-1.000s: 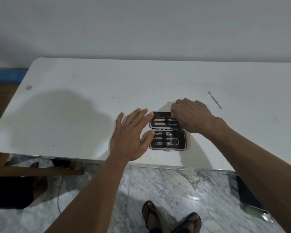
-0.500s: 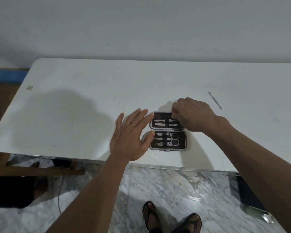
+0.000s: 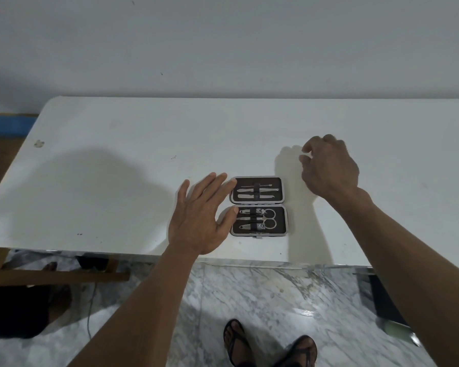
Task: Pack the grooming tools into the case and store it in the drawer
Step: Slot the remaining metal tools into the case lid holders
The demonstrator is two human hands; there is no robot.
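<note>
Fingers of right hand (image 3: 329, 165) hanging loosely curled, holding nothing, hovering beyond case (image 3: 259, 206). Left hand (image 3: 199, 218) fingers spread, bracing case edge. Advice: pinch last tool low against table (image 3: 117, 181).

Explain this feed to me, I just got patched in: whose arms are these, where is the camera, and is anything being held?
No machine here: a person works bare-handed, and the single camera sits on their head, looking down. On the white table lies an open grooming case with metal tools strapped in both halves. The left hand rests flat, fingertips at the case's left edge. The right hand hovers beyond the case to its right, fingers loosely curled, holding nothing that I can see. Below are a marble floor and sandalled feet.
</note>
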